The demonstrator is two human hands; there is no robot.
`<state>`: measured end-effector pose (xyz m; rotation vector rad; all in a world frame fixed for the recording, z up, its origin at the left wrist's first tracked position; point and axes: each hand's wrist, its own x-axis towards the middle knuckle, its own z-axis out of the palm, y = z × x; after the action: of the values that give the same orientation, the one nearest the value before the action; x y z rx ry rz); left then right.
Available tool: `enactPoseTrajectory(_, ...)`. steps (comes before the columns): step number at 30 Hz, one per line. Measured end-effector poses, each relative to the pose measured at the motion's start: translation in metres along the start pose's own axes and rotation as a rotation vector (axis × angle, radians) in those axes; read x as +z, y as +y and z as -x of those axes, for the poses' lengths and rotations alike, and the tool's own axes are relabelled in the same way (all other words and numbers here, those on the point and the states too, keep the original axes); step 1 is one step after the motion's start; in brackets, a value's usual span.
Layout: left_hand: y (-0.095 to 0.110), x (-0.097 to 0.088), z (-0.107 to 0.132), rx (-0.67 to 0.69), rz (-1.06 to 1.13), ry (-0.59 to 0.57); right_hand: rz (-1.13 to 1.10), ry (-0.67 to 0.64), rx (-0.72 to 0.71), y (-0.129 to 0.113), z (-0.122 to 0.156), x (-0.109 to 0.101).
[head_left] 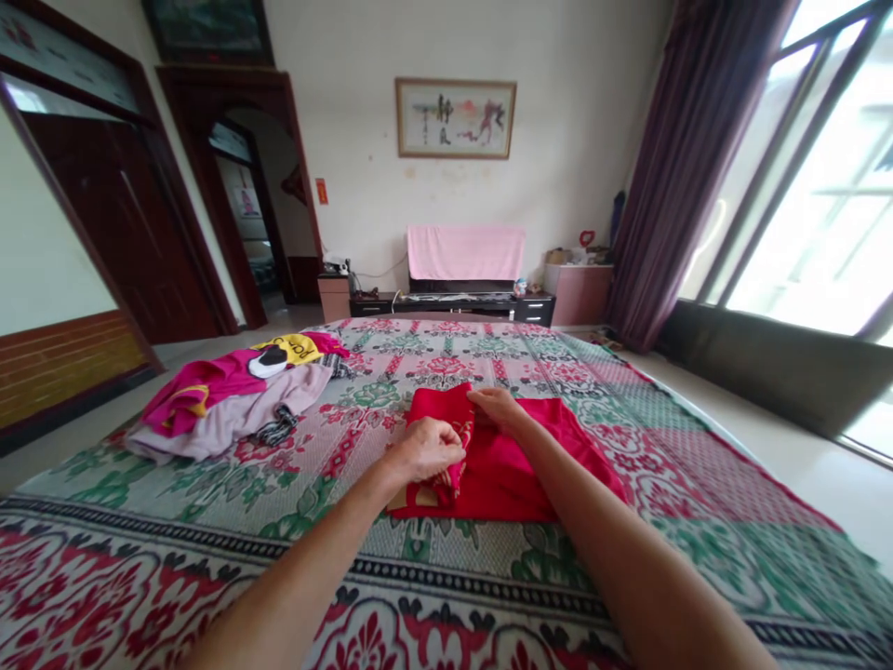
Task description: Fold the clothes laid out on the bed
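A red garment [502,465] lies partly folded on the patterned bedspread [419,568] in the middle of the bed. My left hand [427,448] is closed in a pinch on a folded edge of the red garment at its left side. Just beyond it, my right hand [497,406] rests on the garment's upper fold, fingers curled onto the cloth and gripping it. Both forearms reach in from the bottom of the view.
A pile of clothes [233,395] in pink, yellow and lilac lies at the bed's left. Beyond the bed stand a low dark cabinet [453,305] with a pink cloth [466,251] over it, a doorway at left, and a window with purple curtain [687,167] at right.
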<state>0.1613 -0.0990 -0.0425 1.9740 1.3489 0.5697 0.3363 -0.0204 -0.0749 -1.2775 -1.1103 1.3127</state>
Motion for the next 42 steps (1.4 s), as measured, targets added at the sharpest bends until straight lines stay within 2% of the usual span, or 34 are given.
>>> enactPoseTrajectory(4, -0.016, 0.012, -0.009, 0.085, -0.02, 0.032, 0.054, 0.012, -0.022, 0.004, 0.001, -0.002)
enactPoseTrajectory(9, -0.03, 0.018, -0.017, 0.1, 0.016, 0.014, 0.194, -0.015, -0.076, 0.0, -0.001, 0.003)
enactPoseTrajectory(14, -0.021, 0.021, -0.01, 0.088, 0.064, -0.037, 0.268, 0.061, -0.073, -0.002, -0.004, 0.001)
enactPoseTrajectory(17, -0.009, 0.014, -0.003, 0.081, 0.159, -0.134, 0.321, 0.11, -0.07, -0.002, -0.002, -0.004)
enactPoseTrajectory(18, -0.007, 0.009, -0.002, 0.088, 0.175, -0.133, 0.339, 0.132, -0.065, -0.003, -0.001, -0.006)
enactPoseTrajectory(19, -0.006, 0.003, -0.001, 0.094, 0.17, -0.098, 0.351, 0.144, -0.059, -0.003, 0.0, -0.008)
enactPoseTrajectory(21, -0.01, -0.008, -0.003, 0.095, 0.079, 0.061, 0.366, 0.137, -0.052, -0.003, 0.003, -0.011)
enactPoseTrajectory(23, -0.022, -0.015, -0.006, 0.096, -0.087, 0.231, 0.379, 0.096, -0.066, -0.003, 0.005, -0.012)
enactPoseTrajectory(25, -0.04, -0.015, -0.011, 0.149, -0.249, 0.321, 0.396, 0.052, -0.105, -0.002, 0.006, -0.013)
enactPoseTrajectory(27, -0.057, -0.009, -0.014, 0.227, -0.349, 0.322, 0.443, 0.037, -0.152, 0.0, 0.004, -0.014)
enactPoseTrajectory(30, -0.071, 0.003, -0.016, 0.235, -0.428, 0.276, 0.564, 0.052, -0.221, 0.002, 0.001, -0.016)
enactPoseTrajectory(33, -0.071, 0.009, -0.015, 0.218, -0.457, 0.245, 0.667, 0.056, -0.271, 0.002, -0.001, -0.018)
enactPoseTrajectory(38, -0.069, 0.008, -0.014, 0.265, -0.467, 0.277, 0.708, 0.077, -0.357, 0.0, -0.002, -0.02)
enactPoseTrajectory(42, -0.073, 0.011, -0.016, 0.278, -0.498, 0.271, 0.751, 0.07, -0.308, 0.001, -0.002, -0.024)
